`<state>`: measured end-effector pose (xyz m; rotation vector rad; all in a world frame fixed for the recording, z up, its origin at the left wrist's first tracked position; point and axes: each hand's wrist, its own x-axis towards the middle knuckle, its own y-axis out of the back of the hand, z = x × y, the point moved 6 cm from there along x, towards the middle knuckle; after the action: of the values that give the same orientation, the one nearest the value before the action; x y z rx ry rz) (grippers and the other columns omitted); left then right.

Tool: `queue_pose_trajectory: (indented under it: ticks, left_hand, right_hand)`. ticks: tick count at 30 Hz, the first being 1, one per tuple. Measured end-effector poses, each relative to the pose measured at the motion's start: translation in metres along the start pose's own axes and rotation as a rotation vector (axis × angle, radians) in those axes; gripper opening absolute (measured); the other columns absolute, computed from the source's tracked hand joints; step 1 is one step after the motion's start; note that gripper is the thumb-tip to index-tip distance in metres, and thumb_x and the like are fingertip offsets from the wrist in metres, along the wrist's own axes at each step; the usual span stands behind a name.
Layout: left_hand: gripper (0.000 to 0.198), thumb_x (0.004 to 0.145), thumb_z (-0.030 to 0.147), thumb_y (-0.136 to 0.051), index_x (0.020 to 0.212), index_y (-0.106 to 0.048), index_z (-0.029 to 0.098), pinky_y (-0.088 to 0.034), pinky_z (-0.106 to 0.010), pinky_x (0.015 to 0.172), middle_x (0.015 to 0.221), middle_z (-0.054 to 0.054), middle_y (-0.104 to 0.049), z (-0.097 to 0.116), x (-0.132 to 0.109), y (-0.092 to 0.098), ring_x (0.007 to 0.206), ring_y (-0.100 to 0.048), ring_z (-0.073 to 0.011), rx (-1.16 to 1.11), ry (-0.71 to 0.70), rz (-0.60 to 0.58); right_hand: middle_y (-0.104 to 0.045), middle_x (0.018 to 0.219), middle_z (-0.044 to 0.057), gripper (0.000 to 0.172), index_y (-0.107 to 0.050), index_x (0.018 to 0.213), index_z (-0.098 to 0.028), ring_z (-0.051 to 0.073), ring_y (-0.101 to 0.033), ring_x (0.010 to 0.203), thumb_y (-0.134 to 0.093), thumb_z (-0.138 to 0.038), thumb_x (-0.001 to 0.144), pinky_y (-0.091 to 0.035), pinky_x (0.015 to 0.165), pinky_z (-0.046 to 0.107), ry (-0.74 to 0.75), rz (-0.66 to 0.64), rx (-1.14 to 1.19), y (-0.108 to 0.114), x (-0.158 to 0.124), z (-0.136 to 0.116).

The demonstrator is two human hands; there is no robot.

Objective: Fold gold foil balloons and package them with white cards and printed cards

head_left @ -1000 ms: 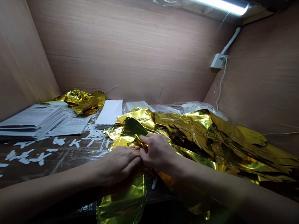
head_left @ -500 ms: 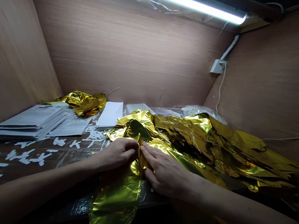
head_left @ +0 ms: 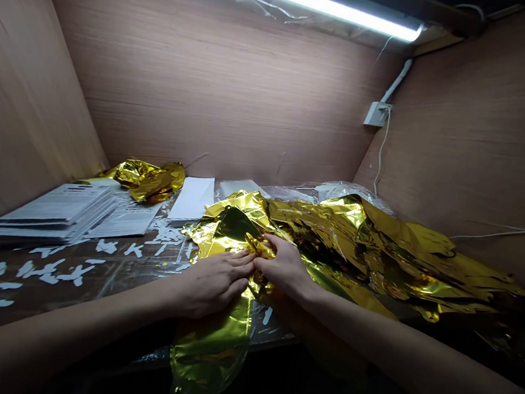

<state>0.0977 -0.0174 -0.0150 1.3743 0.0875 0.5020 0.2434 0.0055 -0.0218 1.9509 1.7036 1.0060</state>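
Observation:
A flat gold foil balloon [head_left: 210,352] hangs over the table's front edge, its upper part gathered into a crumpled fold [head_left: 257,252]. My left hand [head_left: 213,281] presses on this foil from the left, fingers against the fold. My right hand [head_left: 284,266] curls over the fold from the right, fingertips close to those of my left hand. Behind my right hand lies a large heap of gold foil balloons [head_left: 377,256]. The balloon's middle is partly hidden under both hands.
A crumpled gold foil bundle [head_left: 147,181] lies at the back. A stack of printed sheets [head_left: 54,212] and white paper [head_left: 192,198] lie on the plastic-covered table [head_left: 113,270], among white paper scraps [head_left: 54,271]. Wooden walls [head_left: 207,88] surround the table, with a lamp [head_left: 316,2] overhead.
My right hand has moved left and up, closer to my left hand. The foil is bunched tighter between them, and the view has shifted slightly.

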Motion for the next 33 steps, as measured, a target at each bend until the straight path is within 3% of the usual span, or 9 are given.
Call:
queue_pose_trajectory:
  ticks: [3, 8, 12, 16, 20, 23, 26, 29, 33]
  left_hand:
    - [0.044, 0.106, 0.035, -0.042, 0.142, -0.056, 0.014, -0.031, -0.045, 0.126, 0.155, -0.016, -0.052, 0.002, -0.002, 0.0, 0.148, -0.044, -0.0266, 0.04, -0.006, -0.029]
    - [0.058, 0.106, 0.043, -0.04, 0.154, -0.043, 0.011, -0.028, -0.045, 0.126, 0.164, -0.017, -0.038, -0.004, -0.008, -0.005, 0.153, -0.033, -0.0277, 0.072, 0.042, -0.09]
    - [0.07, 0.104, 0.051, -0.04, 0.16, -0.032, 0.009, -0.029, -0.048, 0.124, 0.165, -0.02, -0.031, -0.009, -0.012, -0.008, 0.154, -0.031, -0.0305, 0.072, 0.115, -0.101]
    - [0.064, 0.101, 0.049, -0.048, 0.153, -0.044, 0.013, -0.036, -0.045, 0.119, 0.158, -0.018, -0.046, -0.007, -0.012, -0.003, 0.145, -0.046, -0.0309, 0.001, 0.081, -0.029]
    - [0.04, 0.101, 0.043, -0.049, 0.13, -0.065, 0.02, -0.052, -0.036, 0.093, 0.124, -0.009, -0.073, -0.023, -0.009, 0.006, 0.107, -0.069, -0.0258, -0.182, 0.188, 0.057]
    - [0.033, 0.101, 0.039, -0.049, 0.11, -0.074, 0.02, -0.052, -0.031, 0.079, 0.1, -0.005, -0.078, -0.042, -0.009, 0.013, 0.087, -0.07, -0.0212, -0.255, 0.321, 0.15]
    - [0.023, 0.096, 0.034, -0.058, 0.098, -0.076, 0.019, -0.052, -0.033, 0.079, 0.094, -0.005, -0.078, -0.058, -0.009, 0.019, 0.085, -0.07, -0.0217, -0.21, 0.431, 0.27]
    - [0.025, 0.089, 0.024, -0.066, 0.111, -0.075, 0.019, -0.056, -0.037, 0.089, 0.107, -0.007, -0.079, -0.066, -0.006, 0.023, 0.097, -0.073, -0.0241, -0.155, 0.427, 0.37]
    - [0.038, 0.09, 0.016, -0.06, 0.125, -0.074, 0.022, -0.054, -0.044, 0.106, 0.146, -0.01, -0.061, -0.063, 0.007, 0.021, 0.124, -0.067, -0.0276, -0.017, 0.138, 0.308]
  right_hand:
    - [-0.074, 0.085, 0.004, 0.013, -0.071, 0.088, -0.019, 0.019, -0.064, 0.077, -0.062, -0.026, 0.084, -0.046, 0.071, 0.027, 0.087, -0.073, -0.116, -0.001, 0.002, -0.007]
    - [-0.072, 0.079, 0.006, 0.024, -0.067, 0.076, -0.017, 0.017, -0.059, 0.071, -0.053, -0.024, 0.093, -0.04, 0.07, 0.028, 0.266, -0.055, -0.336, -0.001, -0.005, -0.017]
    - [-0.073, 0.087, 0.007, 0.024, -0.072, 0.089, -0.017, 0.018, -0.063, 0.078, -0.049, -0.018, 0.096, -0.043, 0.076, 0.027, 0.329, -0.083, -0.426, -0.003, -0.01, -0.015]
    - [-0.073, 0.098, 0.01, 0.033, -0.069, 0.124, -0.017, 0.021, -0.066, 0.087, -0.048, -0.019, 0.098, -0.046, 0.082, 0.029, 0.39, -0.128, -0.579, -0.009, -0.015, -0.017]
    - [-0.07, 0.099, 0.011, 0.044, -0.06, 0.142, -0.019, 0.021, -0.065, 0.076, -0.046, -0.019, 0.1, -0.048, 0.072, 0.03, 0.436, -0.18, -0.727, -0.015, -0.018, -0.019]
    - [-0.068, 0.104, 0.011, 0.048, -0.055, 0.146, -0.02, 0.02, -0.064, 0.072, -0.045, -0.015, 0.099, -0.047, 0.066, 0.031, 0.484, -0.184, -0.768, -0.016, -0.021, -0.022]
    - [-0.067, 0.105, 0.011, 0.048, -0.055, 0.144, -0.021, 0.019, -0.062, 0.069, -0.045, -0.013, 0.098, -0.047, 0.064, 0.03, 0.515, -0.223, -0.79, -0.016, -0.024, -0.024]
    - [-0.067, 0.108, 0.011, 0.048, -0.055, 0.144, -0.023, 0.019, -0.062, 0.07, -0.044, -0.014, 0.098, -0.047, 0.063, 0.03, 0.536, -0.258, -0.809, -0.015, -0.026, -0.025]
    - [-0.067, 0.11, 0.011, 0.048, -0.055, 0.144, -0.023, 0.02, -0.063, 0.072, -0.044, -0.015, 0.098, -0.046, 0.062, 0.031, 0.534, -0.264, -0.815, -0.014, -0.027, -0.025]
